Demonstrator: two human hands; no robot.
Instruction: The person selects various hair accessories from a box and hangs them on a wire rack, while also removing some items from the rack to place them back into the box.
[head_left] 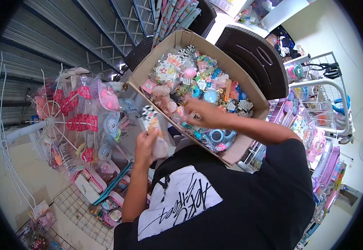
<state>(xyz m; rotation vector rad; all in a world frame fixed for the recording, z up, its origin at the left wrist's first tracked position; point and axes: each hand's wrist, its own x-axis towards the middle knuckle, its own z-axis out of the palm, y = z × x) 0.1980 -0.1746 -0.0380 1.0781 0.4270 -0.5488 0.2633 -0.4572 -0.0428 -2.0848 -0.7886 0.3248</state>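
Observation:
My left hand [145,146] is closed around a clear plastic packet [159,139] with a black-and-white checkered top and pale contents. The packet is held upright just outside the near-left side of a cardboard box [250,146]. My right hand [199,113] reaches over that box with its fingers curled together. A small pinkish packet [179,113] lies at those fingertips; whether they grip it is hidden. Around the hand the box is full of small packaged trinkets, among them a pink pompom [189,73] and a light blue round item [210,96].
Left of me stands a rotating rack [49,122] hung with pink-carded accessories. A dark brown chair [254,58] is behind the box, beside rolled patterned paper [175,16]. To the right is a white wire shelf [327,83] with goods. Shutter slats [44,37] fill the upper left.

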